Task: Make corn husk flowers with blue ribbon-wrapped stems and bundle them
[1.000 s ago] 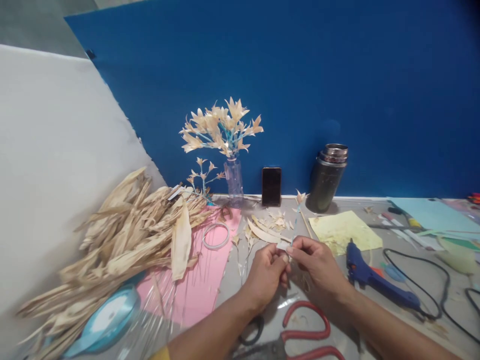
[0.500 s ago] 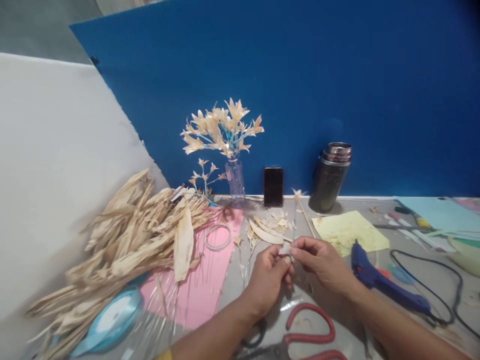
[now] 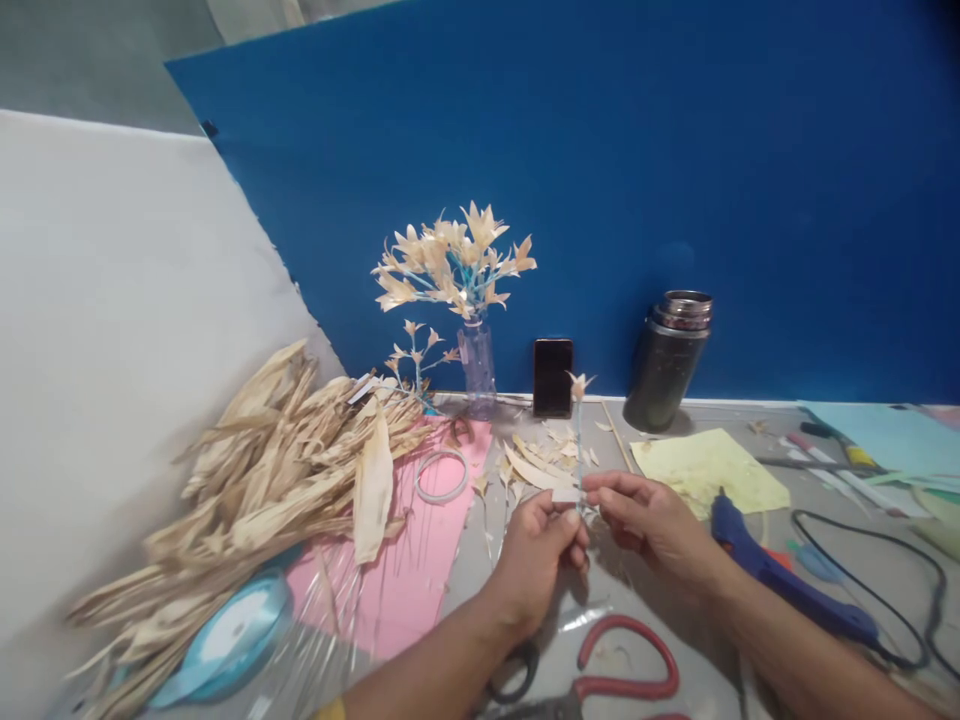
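Note:
A small husk flower (image 3: 580,388) stands upright on a thin stem (image 3: 579,445) wrapped in light blue. My left hand (image 3: 531,562) pinches the lower stem between thumb and fingers, with a small pale strip (image 3: 566,495) at the fingertips. Against the stem's other side, my right hand (image 3: 658,528) has thumb and forefinger pressed together on it. Their exact grip is partly hidden. Below the hands lie red-handled scissors (image 3: 634,688), cut off by the frame's bottom. Husk scraps (image 3: 536,465) lie just behind my left hand.
Dried corn husks (image 3: 277,480) and a blue ribbon roll (image 3: 236,630) fill the left, beside pink paper (image 3: 420,590). Behind stand a flower-filled bottle (image 3: 478,370), a phone (image 3: 553,378) and a dark flask (image 3: 666,365). A corded glue gun (image 3: 787,585) and yellow paper (image 3: 712,468) lie right.
The flower stem has shifted slightly left and stands straighter. My right hand's fingers have moved a little along it, and the pale strip shows more. The whole view has shifted slightly.

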`<state>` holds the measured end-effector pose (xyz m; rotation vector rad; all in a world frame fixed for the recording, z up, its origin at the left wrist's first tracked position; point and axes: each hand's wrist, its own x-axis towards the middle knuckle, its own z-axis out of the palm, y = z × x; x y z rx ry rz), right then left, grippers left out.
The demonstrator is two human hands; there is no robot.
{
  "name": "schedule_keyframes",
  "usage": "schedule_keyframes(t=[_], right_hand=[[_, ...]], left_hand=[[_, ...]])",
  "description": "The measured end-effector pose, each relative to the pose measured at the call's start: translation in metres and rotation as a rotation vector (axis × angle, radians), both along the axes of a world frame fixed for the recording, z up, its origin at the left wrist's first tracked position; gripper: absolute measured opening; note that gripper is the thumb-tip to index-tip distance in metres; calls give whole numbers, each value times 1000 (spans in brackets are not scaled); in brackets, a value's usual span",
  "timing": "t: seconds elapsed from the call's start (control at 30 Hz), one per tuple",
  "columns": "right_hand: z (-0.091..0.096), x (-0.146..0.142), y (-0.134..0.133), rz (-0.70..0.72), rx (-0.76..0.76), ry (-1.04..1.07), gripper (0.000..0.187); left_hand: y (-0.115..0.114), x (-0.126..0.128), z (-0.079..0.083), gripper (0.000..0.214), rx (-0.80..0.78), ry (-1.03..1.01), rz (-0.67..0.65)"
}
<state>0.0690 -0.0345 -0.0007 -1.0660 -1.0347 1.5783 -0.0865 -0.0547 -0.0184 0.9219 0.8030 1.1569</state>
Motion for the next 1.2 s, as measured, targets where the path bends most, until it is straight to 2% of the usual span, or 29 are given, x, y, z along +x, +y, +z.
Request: schedule_keyframes(t=[0.1, 0.27, 0.4, 0.47, 0.53, 0.63, 0.73, 1.03, 1.2], right_hand=[[4, -5, -6, 38, 35, -43, 34], [5, -11, -14, 123, 132, -13, 34], [2, -7, -10, 158, 101, 9, 28], [0, -3, -6, 173, 80, 14, 40], [-1, 1, -1, 143, 68, -12, 54], [-2, 3, 2, 47, 94, -128, 37], [-1, 2, 2, 4, 139, -187, 42], [-5, 1, 0, -22, 120, -187, 53], [0, -4, -2, -26, 159, -201, 36]], left_hand=[[-3, 3, 2, 20, 2, 57, 8], [-7, 6, 4, 18, 13, 149, 1], [-6, 4, 4, 21, 42, 130, 20], [-4, 1, 5, 22, 64, 107, 38], [-2, -1, 5, 21, 80, 99, 73], [0, -3, 5, 17, 102, 206, 179], [3, -5, 3, 13, 123, 328, 263], [1, -3, -1, 13, 183, 420, 278], [0, -3, -1, 12, 202, 458, 290]])
